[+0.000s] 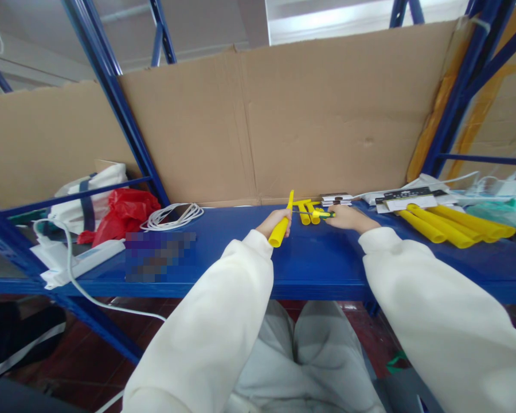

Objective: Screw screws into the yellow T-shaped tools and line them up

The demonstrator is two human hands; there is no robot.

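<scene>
My left hand (275, 221) is closed around a yellow piece with a hollow tube-like handle (278, 234), held tilted above the blue shelf surface (236, 252). A thin tapering end of it sticks up past my fingers. My right hand (346, 218) grips a screwdriver (325, 215) with a yellow and green handle. Its metal shaft points left toward the yellow piece; whether the tip touches it is too small to tell. Behind the shaft lie several smaller yellow parts (304, 217). Just beyond my right hand is a small stack of black-and-white packets (336, 199).
Several yellow tubes (456, 226) with card tops lie at right. On the left are a coiled white cable (172, 217), a red plastic bag (126, 212) and a white power strip (83, 261). A cardboard panel (309, 126) stands behind, between blue posts (116, 97).
</scene>
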